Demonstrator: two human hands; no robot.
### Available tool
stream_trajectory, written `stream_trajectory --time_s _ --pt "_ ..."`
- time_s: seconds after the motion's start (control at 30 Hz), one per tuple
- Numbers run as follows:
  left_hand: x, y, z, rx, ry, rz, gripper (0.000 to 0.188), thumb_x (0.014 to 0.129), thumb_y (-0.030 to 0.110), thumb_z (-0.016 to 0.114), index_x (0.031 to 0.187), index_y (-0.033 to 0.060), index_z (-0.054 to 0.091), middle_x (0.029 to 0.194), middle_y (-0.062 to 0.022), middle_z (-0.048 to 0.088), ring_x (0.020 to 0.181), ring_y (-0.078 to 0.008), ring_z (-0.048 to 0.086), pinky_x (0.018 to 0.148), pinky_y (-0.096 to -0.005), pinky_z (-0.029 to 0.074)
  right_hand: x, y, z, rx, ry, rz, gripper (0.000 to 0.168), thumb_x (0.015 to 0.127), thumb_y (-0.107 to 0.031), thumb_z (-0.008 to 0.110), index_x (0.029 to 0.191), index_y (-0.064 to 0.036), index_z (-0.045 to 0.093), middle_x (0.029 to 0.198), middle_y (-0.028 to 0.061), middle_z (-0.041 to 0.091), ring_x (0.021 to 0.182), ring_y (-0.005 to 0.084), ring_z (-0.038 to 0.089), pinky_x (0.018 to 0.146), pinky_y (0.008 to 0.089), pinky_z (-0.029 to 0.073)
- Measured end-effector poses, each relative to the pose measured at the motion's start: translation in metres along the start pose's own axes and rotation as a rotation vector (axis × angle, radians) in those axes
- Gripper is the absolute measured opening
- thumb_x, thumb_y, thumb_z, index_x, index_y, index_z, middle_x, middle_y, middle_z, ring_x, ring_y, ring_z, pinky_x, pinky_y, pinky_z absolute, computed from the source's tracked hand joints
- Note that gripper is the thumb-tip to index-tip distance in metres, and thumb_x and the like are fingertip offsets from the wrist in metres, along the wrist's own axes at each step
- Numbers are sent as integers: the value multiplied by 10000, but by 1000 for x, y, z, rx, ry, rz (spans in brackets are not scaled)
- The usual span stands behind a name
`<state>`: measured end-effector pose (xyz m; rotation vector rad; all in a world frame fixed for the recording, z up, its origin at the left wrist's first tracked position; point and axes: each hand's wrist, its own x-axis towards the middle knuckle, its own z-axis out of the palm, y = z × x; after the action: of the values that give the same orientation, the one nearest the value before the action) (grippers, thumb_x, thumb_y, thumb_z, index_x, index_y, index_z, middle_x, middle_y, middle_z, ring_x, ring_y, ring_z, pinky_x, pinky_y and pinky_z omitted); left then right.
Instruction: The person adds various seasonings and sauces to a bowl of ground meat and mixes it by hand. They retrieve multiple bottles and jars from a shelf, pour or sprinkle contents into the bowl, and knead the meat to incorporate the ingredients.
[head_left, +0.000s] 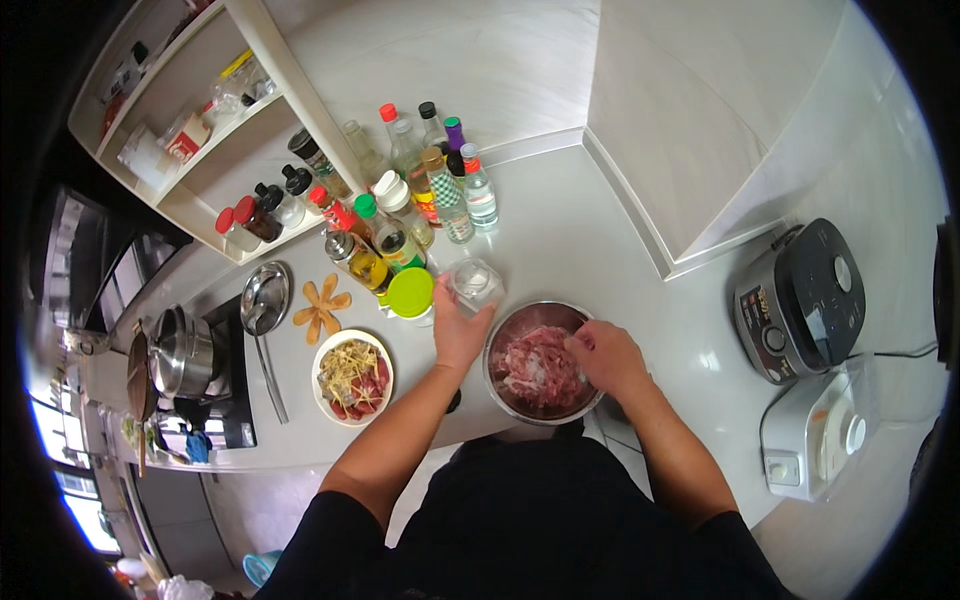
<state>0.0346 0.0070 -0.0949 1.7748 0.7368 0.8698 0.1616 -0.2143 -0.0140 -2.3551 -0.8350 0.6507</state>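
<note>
A stainless steel bowl (496, 397) stands before me near the counter's front edge. It holds raw sliced meat (536, 364) with white powder on top. My right hand (611, 358) is over the bowl's right side, its fingers drawn together by the meat; whether they pinch something small is hidden. My left hand (461, 330) is around the near side of a clear, see-through container (478, 283), thumb on one side and fingers on the other. Just left of that hand sits a jar with a lime-green lid (410, 292).
A white bowl of meat topped with pale yellow shreds (351, 367) is at left, near a wooden trivet (322, 307) and a steel ladle (266, 300). Several seasoning bottles (450, 202) crowd behind my left hand. A rice cooker (799, 300) and a white appliance (814, 442) stand right.
</note>
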Motion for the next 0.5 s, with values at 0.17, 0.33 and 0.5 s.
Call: stream_trajectory --time_s 0.17,0.33,0.5 --pt "-5 -26 0 263 -26 -61 966 819 128 850 1534 -38 222 1455 -224 466 1366 -312 512 1156 -364 421 -1 -6 3 -22 -2 -46 324 925 -374 692 970 -55 731 1020 187 731 994 386 688 879 474 543" --pt "-48 -20 -29 233 -1 13 881 888 116 789 1596 38 271 1459 -207 503 1351 -344 535 1173 -393 400 3 11 7 64 18 -52 305 921 -356 705 959 -55 731 1006 175 737 949 368 704 839 455 554" --pt "-96 37 -120 788 -300 171 566 871 208 815 1378 62 609 1382 -149 589 1286 -330 573 1154 -434 413 4 18 8 99 31 -37 306 922 -340 720 960 -37 735 962 175 746 890 344 718 791 434 562"
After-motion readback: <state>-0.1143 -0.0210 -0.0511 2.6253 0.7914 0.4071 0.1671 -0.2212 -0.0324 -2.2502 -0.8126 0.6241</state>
